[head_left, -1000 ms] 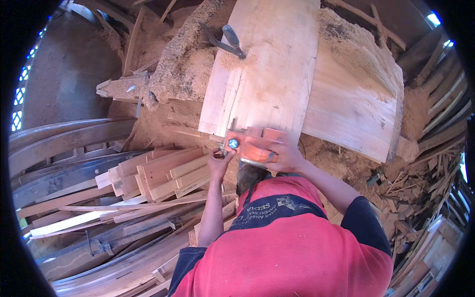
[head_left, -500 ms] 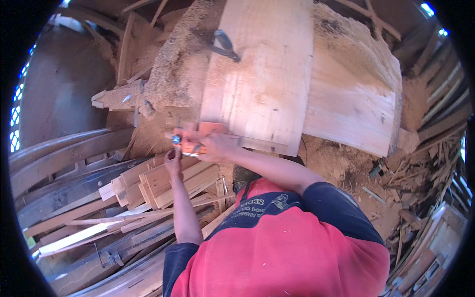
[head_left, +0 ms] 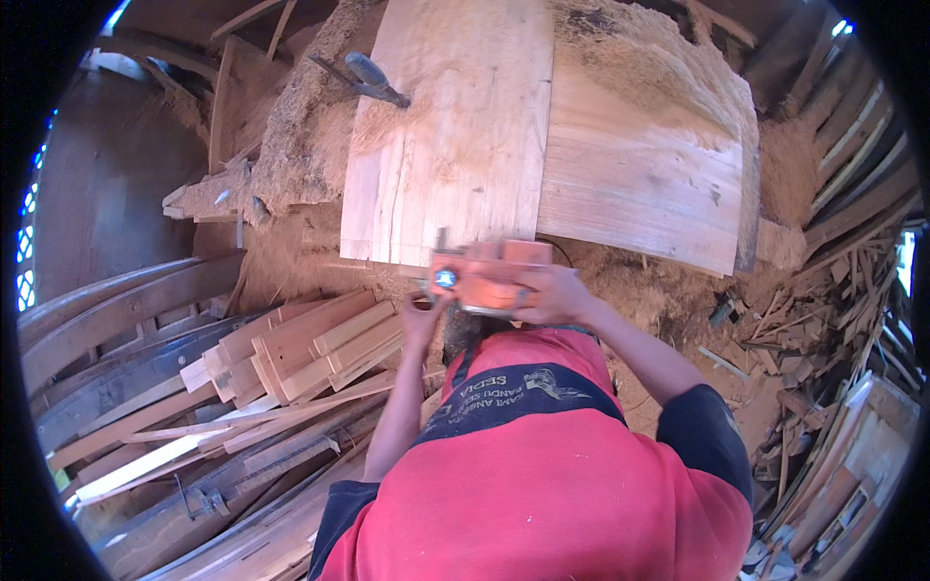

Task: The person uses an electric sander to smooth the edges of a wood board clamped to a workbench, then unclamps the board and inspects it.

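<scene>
An orange power tool (head_left: 489,280), which looks like an electric planer with a blue knob, is held up in front of my waist. It is slightly blurred and overlaps the near edge of a wide pale board (head_left: 455,174). My right hand (head_left: 557,295) grips its right end. At the other end, below the knob, my left hand (head_left: 422,312) has its fingers curled against the tool; part of their grip is hidden. A dark metal tool with a rounded blue-grey handle (head_left: 366,71) lies on the board's far left part.
A second board (head_left: 639,198) lies to the right, its far part under sawdust. Sawdust (head_left: 310,145) is heaped left of the boards. Stacked timber strips (head_left: 300,353) fill the near left. Wood offcuts (head_left: 799,329) and leaning planks (head_left: 862,174) crowd the right side.
Both hands have moved right with the orange tool, from the board's near left corner to before my waist. My right arm no longer reaches across my body. The view has shifted slightly.
</scene>
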Demonstrator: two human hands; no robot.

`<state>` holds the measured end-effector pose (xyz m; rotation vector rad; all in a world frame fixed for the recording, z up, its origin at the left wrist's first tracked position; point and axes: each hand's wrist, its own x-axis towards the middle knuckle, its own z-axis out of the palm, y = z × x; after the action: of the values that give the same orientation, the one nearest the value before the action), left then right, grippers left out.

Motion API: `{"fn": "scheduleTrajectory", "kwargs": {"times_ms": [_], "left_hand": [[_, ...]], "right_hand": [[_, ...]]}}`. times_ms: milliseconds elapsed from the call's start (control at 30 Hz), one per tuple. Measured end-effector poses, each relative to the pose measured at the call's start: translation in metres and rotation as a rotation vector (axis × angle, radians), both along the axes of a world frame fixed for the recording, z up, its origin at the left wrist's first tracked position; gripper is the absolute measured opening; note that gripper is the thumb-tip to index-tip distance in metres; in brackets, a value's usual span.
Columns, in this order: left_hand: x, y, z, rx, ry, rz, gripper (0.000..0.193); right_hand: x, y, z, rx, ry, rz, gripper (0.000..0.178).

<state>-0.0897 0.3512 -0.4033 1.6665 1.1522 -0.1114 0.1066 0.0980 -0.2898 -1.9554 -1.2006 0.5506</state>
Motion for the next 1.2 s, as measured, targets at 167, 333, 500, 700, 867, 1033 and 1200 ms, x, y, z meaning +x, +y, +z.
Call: {"fn": "scheduleTrajectory", "kwargs": {"times_ms": [167,333,500,700,867,1033,1200], "left_hand": [[0.028,-0.069,0.032,0.044,0.007,-0.125,0.076],[0.029,-0.055,0.049,0.010,-0.063,-0.029,0.078],[0.006,0.010,0.025,-0.073,0.016,0.091,0.081],[-0.020,0.095,0.012,0.050,0.008,0.222,0.082],[-0.044,0.169,-0.005,0.089,-0.092,0.363,0.075],[-0.061,0.253,-0.005,0.146,-0.090,0.382,0.068],[-0.050,0.252,0.001,0.109,-0.200,0.479,0.064]], "right_hand": [[0.011,-0.071,0.004,-0.034,0.076,-0.092,0.038],[0.007,-0.051,-0.002,-0.139,0.113,-0.103,0.036],[-0.002,0.021,-0.002,-0.138,0.065,-0.042,0.039],[-0.019,0.120,-0.016,-0.053,0.076,-0.026,0.038],[-0.029,0.208,0.005,-0.153,0.121,0.003,0.040],[-0.040,0.286,-0.006,0.042,0.189,0.057,0.055],[-0.040,0.297,-0.011,-0.016,0.249,0.071,0.056]]}}
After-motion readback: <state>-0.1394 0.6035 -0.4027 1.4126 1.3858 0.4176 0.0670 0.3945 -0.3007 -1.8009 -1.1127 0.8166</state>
